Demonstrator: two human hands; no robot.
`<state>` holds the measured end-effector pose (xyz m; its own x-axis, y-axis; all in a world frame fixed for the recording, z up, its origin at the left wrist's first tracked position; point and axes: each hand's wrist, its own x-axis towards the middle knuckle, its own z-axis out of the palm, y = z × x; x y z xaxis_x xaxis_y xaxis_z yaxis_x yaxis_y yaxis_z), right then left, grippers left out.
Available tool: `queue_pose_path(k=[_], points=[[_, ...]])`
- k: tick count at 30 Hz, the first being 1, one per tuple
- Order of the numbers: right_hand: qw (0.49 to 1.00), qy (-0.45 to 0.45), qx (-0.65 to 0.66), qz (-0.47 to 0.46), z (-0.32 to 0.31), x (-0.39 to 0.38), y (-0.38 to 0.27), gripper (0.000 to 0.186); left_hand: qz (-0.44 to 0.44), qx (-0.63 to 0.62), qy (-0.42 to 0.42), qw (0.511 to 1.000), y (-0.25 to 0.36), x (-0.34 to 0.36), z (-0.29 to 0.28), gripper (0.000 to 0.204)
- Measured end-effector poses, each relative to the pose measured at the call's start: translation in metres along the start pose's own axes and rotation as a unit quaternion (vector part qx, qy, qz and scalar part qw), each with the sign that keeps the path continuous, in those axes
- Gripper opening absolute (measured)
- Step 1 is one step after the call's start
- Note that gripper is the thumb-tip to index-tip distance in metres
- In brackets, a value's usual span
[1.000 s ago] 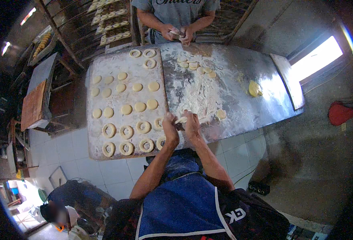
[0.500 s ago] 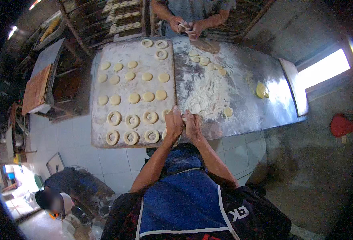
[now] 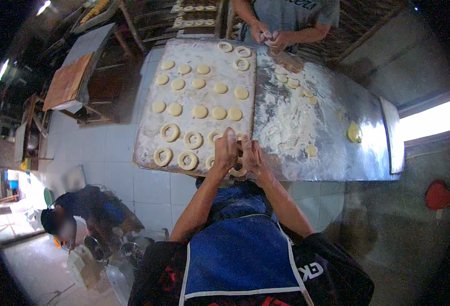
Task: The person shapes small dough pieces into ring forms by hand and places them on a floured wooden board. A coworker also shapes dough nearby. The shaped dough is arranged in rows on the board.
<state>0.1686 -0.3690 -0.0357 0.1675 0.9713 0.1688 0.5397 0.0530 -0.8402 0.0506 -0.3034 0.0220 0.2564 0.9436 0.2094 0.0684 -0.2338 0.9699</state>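
Over the near right corner of a floured board [image 3: 184, 99], my left hand [image 3: 226, 151] and my right hand [image 3: 252, 154] are close together with fingers curled. What they pinch is mostly hidden, though pale dough shows just behind the fingers. A dough ring [image 3: 238, 168] lies on the board beneath my right hand. Left of my hands, more dough rings [image 3: 187, 160] form two rows, one partly covered by my left hand. Farther back, several flat dough rounds [image 3: 200, 112] sit in rows, with a few rings [image 3: 241, 65] at the far right corner.
Right of the board, the dark table [image 3: 332, 137] carries scattered flour [image 3: 291, 125], dough pieces [image 3: 294, 83] and a yellow lump [image 3: 354, 132]. Across the table, a co-worker's hands [image 3: 271, 38] handle dough. Another person [image 3: 89, 206] bends over containers at lower left. A wooden stand [image 3: 67, 84] is at left.
The whole view has shifted, so the board and table appear farther right and slightly higher. My hands stay together at the board's near right corner, now slightly farther apart, uncovering a ring beneath them.
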Motion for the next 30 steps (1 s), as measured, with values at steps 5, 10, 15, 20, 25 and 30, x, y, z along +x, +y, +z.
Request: queue_pose_path(k=[5, 10, 15, 20, 25, 30], points=[[0.946, 0.012, -0.092, -0.312, 0.037, 0.02, -0.03, 0.057, -0.144, -0.21, 0.174, 0.951, -0.009, -0.002, -0.05, 0.036], [0.972, -0.122, 0.155, -0.13, 0.127, 0.056, -0.097, 0.03, -0.115, 0.062, 0.19, 0.973, -0.029, -0.025, -0.144, 0.04], [0.935, -0.305, 0.152, -0.098, 0.16, 0.092, -0.168, 0.034, -0.085, 0.095, 0.316, 0.94, -0.05, -0.014, -0.246, 0.035], [0.96, -0.267, -0.085, -0.001, 0.172, 0.106, -0.194, 0.044, -0.22, 0.462, 0.165, 0.843, -0.071, -0.005, -0.293, 0.031], [0.978, -0.197, -0.059, -0.048, 0.086, 0.053, -0.142, 0.056, -0.086, 0.404, 0.146, 0.899, -0.088, -0.028, -0.312, 0.02], [0.98, -0.076, -0.107, 0.151, -0.058, 0.004, -0.069, 0.036, -0.095, 0.251, 0.214, 0.939, -0.128, -0.036, -0.314, 0.022]])
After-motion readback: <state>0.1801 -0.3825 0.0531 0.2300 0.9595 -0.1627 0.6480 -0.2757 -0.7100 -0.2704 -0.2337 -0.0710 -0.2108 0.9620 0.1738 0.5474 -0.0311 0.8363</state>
